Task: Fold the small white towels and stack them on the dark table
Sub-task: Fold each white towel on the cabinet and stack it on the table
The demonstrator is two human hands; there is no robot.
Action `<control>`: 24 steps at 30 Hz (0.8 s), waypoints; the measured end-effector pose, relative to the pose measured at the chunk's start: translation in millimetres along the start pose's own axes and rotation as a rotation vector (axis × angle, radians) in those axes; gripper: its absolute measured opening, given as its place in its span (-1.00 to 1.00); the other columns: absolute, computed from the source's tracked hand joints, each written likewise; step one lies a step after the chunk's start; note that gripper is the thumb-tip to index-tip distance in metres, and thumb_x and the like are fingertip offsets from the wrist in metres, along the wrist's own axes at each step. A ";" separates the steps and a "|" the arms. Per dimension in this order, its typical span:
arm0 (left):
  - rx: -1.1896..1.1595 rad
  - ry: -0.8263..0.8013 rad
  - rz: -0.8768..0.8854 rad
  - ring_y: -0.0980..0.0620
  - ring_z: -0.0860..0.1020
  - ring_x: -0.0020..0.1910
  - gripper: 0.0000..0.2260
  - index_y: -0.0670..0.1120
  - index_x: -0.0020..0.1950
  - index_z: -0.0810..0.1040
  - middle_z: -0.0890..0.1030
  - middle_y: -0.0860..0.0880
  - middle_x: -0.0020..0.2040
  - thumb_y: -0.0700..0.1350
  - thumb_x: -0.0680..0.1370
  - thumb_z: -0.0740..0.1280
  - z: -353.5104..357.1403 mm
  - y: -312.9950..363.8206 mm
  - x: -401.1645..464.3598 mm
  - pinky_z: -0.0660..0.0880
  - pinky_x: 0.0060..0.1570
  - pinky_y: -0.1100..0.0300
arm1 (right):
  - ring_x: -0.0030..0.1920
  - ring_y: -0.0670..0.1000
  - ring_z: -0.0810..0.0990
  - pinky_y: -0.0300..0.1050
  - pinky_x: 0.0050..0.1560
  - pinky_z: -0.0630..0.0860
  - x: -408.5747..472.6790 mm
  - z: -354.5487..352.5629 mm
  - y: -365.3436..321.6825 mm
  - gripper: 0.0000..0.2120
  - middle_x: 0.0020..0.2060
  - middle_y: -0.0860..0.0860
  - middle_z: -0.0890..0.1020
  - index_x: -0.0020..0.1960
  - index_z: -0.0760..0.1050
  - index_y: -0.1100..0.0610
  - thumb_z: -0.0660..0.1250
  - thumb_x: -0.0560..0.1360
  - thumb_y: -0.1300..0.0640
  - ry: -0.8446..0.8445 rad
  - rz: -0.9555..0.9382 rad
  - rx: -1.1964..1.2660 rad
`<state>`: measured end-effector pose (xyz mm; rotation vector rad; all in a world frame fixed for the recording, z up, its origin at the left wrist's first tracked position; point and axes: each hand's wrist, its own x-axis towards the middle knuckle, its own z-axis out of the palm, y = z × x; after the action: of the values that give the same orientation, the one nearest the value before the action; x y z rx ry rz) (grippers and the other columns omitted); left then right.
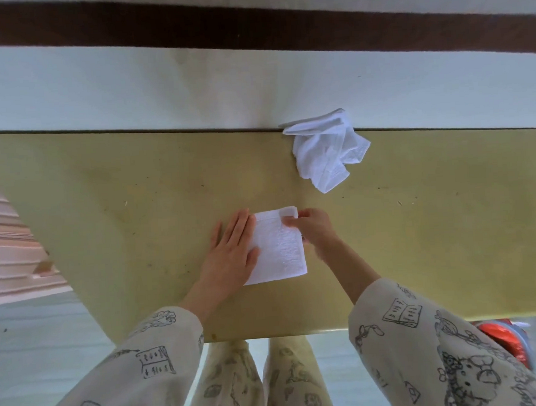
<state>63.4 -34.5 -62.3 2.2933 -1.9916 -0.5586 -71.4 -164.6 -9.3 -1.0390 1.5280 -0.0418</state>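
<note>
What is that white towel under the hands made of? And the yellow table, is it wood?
The folded towel looks like soft cotton terry: its top shows a nubbly, looped texture with a flat woven band near one end. The crumpled towel seems to be the same cloth. The table looks like a smooth, matte yellowish laminate or painted board, scuffed and speckled; no wood grain shows, so wood underneath cannot be ruled in or out.

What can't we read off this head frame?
- Folded towel, head view: left edge under the left hand; layer count not visible.
- Right hand: fingertips pinching the far corner hide that fold.
- Crumpled towel: one towel or several, unclear.
- Red object: cut off by right sleeve, unidentifiable.
</note>
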 end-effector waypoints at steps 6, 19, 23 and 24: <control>-0.286 0.074 -0.258 -0.04 0.15 0.48 -0.39 -0.18 0.48 0.14 0.18 -0.10 0.50 0.09 0.51 -0.14 -16.7 20.2 -27.8 0.13 0.42 0.07 | -0.26 -0.01 0.52 -0.18 -0.23 0.45 -20.0 -8.8 -10.7 -0.92 -0.26 0.06 0.56 -0.13 0.56 0.28 0.33 0.47 0.25 -0.233 -0.134 -0.112; -0.647 0.656 -0.965 0.06 0.53 0.16 -0.73 -0.07 0.26 0.50 0.55 0.02 0.20 -0.17 0.59 0.16 -71.1 88.8 -260.8 0.42 0.19 0.22 | -0.41 -0.02 0.27 -0.22 -0.39 0.21 -180.7 73.4 -13.3 -0.64 -0.47 -0.07 0.29 -0.42 0.20 0.03 0.30 0.45 0.16 -0.588 -0.833 -0.920; -0.606 0.854 -1.218 0.06 0.55 0.11 -0.76 -0.08 0.20 0.54 0.59 0.02 0.15 -0.18 0.58 0.19 -75.9 111.4 -377.4 0.45 0.15 0.20 | -0.32 0.02 0.28 -0.21 -0.40 0.19 -264.8 136.7 20.8 -0.73 -0.43 0.01 0.32 -0.36 0.26 0.14 0.31 0.42 0.17 -0.760 -1.055 -1.071; -0.581 0.893 -1.274 0.04 0.56 0.09 -0.76 -0.09 0.19 0.55 0.59 0.01 0.14 -0.19 0.58 0.20 -75.5 117.4 -408.2 0.45 0.13 0.21 | -0.31 0.02 0.28 -0.19 -0.39 0.19 -289.3 153.6 32.0 -0.76 -0.41 0.03 0.33 -0.34 0.29 0.17 0.31 0.42 0.17 -0.813 -1.101 -1.090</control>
<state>-67.2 325.8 135.8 2.3955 0.1095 -0.0225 -2.3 111.5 156.0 -2.2807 0.0006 0.4381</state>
